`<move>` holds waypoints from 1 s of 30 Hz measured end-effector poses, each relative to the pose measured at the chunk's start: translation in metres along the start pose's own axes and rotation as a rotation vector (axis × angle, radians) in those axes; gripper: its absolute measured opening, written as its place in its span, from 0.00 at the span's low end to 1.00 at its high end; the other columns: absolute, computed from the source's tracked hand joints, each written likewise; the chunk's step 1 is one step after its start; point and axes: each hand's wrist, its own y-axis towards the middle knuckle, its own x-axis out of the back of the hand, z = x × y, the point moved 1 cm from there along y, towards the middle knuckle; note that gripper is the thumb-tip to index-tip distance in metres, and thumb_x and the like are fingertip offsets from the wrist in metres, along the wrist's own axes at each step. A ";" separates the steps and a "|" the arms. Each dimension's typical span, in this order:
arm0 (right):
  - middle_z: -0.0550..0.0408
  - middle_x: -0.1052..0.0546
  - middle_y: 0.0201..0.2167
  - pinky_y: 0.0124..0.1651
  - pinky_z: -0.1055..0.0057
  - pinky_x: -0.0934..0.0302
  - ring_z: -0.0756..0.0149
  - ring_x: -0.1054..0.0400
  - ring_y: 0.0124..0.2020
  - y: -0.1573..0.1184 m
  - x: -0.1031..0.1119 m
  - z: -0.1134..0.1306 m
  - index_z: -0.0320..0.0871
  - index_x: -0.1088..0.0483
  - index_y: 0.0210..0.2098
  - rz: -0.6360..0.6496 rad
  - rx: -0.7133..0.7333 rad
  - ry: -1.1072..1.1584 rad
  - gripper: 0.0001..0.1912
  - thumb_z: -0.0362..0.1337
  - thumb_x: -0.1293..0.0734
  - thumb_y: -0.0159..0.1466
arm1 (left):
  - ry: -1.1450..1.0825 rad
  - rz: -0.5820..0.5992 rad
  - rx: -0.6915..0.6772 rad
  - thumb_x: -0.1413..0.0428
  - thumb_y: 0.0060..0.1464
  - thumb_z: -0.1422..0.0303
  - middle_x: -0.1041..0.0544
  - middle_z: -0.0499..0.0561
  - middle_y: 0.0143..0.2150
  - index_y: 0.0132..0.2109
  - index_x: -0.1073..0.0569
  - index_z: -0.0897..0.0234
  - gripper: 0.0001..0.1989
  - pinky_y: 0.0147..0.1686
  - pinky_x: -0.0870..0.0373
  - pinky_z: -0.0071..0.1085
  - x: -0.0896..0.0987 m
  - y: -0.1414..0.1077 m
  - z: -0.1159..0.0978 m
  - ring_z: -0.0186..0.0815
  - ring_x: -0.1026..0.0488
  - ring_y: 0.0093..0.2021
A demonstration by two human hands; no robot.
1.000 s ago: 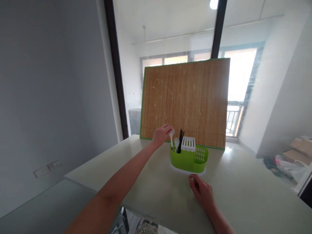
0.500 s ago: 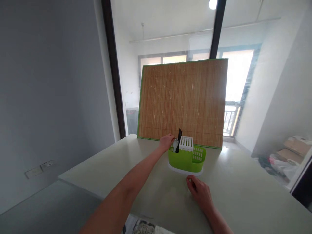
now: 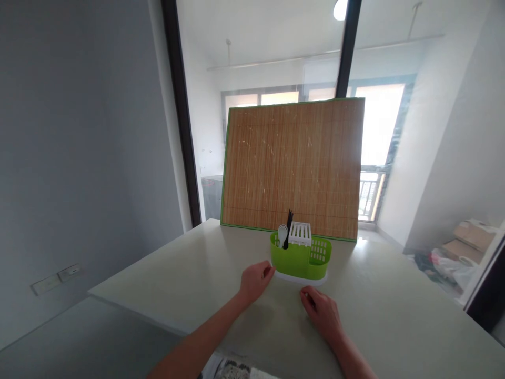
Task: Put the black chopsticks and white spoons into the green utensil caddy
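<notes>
A green plastic cutlery caddy stands on a white base tray. Pale spoons and black chopsticks rise from its left compartment, and a slotted white rack sits across the middle. By the left end of the base tray is my left hand, fingers curled closed and seemingly holding nothing; whether it touches the tray I cannot tell. My right hand rests on the table just in front of the tray, its fingers loosely closed with nothing visible in them.
The pale table extends around the caddy. Behind it, a bamboo mat with green edging leans upright against a glass partition. A grey wall stands on the left. Printed paper shows at the near edge.
My left hand has let go of the spoon at the caddy's left compartment and come down and nearer, beside the base tray. The spoon stays standing in the caddy. My right hand stays put.
</notes>
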 end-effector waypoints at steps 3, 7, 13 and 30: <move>0.63 0.29 0.22 0.28 0.75 0.49 0.70 0.34 0.23 -0.001 -0.001 0.001 0.48 0.34 0.33 0.017 0.008 -0.004 0.11 0.41 0.45 0.66 | 0.055 0.151 0.067 0.56 0.57 0.57 0.28 0.46 0.24 0.28 0.29 0.63 0.20 0.26 0.49 0.26 -0.018 -0.036 0.012 0.30 0.34 0.25; 0.60 0.27 0.30 0.31 0.75 0.45 0.69 0.32 0.29 0.001 0.003 0.000 0.48 0.34 0.38 -0.006 0.021 -0.040 0.11 0.40 0.46 0.66 | 0.117 0.196 0.064 0.57 0.57 0.57 0.26 0.48 0.25 0.28 0.28 0.62 0.19 0.27 0.48 0.27 -0.027 -0.056 0.015 0.33 0.31 0.28; 0.51 0.34 0.51 0.27 0.74 0.43 0.66 0.31 0.36 0.024 0.021 -0.006 0.46 0.42 0.53 -0.238 -0.150 -0.301 0.18 0.42 0.48 0.66 | 0.150 0.250 -0.046 0.58 0.58 0.59 0.24 0.51 0.29 0.31 0.28 0.62 0.18 0.30 0.44 0.28 -0.029 -0.057 0.008 0.35 0.29 0.31; 0.50 0.29 0.35 0.29 0.72 0.43 0.62 0.32 0.37 0.062 0.020 -0.018 0.42 0.34 0.34 -0.016 -0.152 -0.592 0.13 0.43 0.44 0.66 | 0.205 0.263 -0.073 0.60 0.59 0.61 0.25 0.50 0.28 0.32 0.30 0.62 0.17 0.30 0.44 0.28 -0.026 -0.057 0.006 0.36 0.28 0.31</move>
